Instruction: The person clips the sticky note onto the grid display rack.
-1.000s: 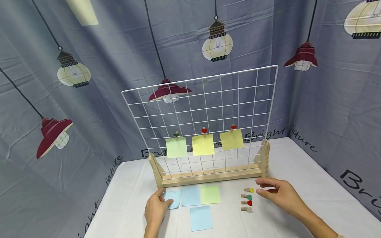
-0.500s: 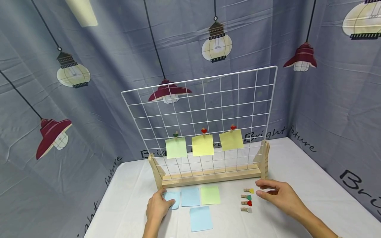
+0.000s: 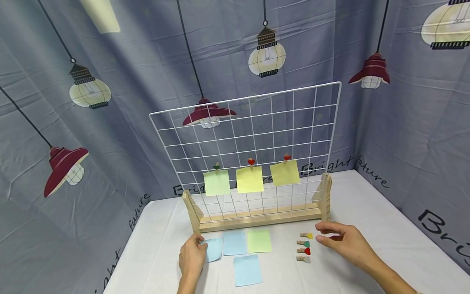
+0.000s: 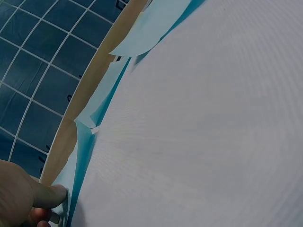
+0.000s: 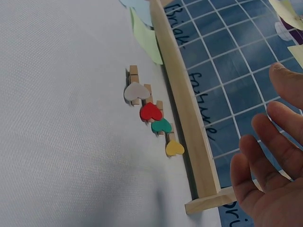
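Observation:
My left hand pinches the left edge of a light blue sticky note at the table's left. In the left wrist view the thumb lies on that note's edge, and part of the fingers is hidden. Another blue note and a pale green note lie to its right, with a third blue note nearer the front. My right hand hovers with relaxed, parted fingers beside several small wooden clothespins with hearts, among them a yellow one and a red one. It holds nothing.
Behind the notes stands a white wire grid on a wooden base. Clothespins hold a green note and two yellow notes, one in the middle and one at right. Grey printed curtains surround the white table.
My left thumb has drawn back leftward to the blue note's edge, and more of the note shows. The right hand stays nearly still.

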Demonstrator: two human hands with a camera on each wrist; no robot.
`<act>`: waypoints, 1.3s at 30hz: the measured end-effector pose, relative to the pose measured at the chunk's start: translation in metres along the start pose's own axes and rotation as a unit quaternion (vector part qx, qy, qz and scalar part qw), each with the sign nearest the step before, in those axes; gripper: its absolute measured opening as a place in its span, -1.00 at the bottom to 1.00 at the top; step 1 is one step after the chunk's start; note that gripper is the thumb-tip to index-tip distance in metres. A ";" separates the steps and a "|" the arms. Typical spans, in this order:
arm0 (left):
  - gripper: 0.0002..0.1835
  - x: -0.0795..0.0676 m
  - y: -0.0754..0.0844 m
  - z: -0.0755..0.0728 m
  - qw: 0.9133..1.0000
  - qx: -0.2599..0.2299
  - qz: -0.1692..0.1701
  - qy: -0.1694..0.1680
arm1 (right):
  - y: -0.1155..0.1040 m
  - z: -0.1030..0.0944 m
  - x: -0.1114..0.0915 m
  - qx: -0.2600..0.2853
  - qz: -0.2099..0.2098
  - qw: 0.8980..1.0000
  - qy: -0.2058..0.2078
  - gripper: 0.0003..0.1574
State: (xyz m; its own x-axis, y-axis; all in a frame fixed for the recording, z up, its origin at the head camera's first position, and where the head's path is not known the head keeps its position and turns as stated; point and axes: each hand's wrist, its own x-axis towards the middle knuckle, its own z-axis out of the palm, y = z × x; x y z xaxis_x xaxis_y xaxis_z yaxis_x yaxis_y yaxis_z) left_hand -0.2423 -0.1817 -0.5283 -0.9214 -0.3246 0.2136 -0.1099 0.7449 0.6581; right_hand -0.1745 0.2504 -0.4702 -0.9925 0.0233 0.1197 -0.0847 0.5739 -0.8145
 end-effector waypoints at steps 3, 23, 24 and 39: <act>-0.90 0.001 -0.001 0.001 1.000 0.001 -0.004 0.004 | 0.001 0.000 0.000 0.001 -0.002 1.000 -0.001 -0.47; -0.93 0.000 -0.003 -0.020 0.999 -0.032 -0.028 -0.016 | 0.008 0.006 0.001 0.000 -0.018 1.000 0.008 -0.56; -0.93 0.000 -0.002 -0.021 0.999 -0.034 -0.029 -0.017 | 0.008 0.007 0.001 -0.001 -0.016 1.000 0.008 -0.56; -0.90 -0.002 0.010 -0.038 0.998 -0.057 -0.015 0.006 | 0.013 0.009 0.009 -0.022 -0.006 1.000 0.006 -0.54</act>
State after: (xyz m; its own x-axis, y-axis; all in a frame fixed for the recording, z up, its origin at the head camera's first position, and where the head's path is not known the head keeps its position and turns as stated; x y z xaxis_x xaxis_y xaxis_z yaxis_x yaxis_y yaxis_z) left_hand -0.2274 -0.1958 -0.4945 -0.9135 -0.3532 0.2020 -0.0928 0.6642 0.7418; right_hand -0.1852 0.2512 -0.4849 -0.9903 0.0259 0.1368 -0.0929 0.6094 -0.7874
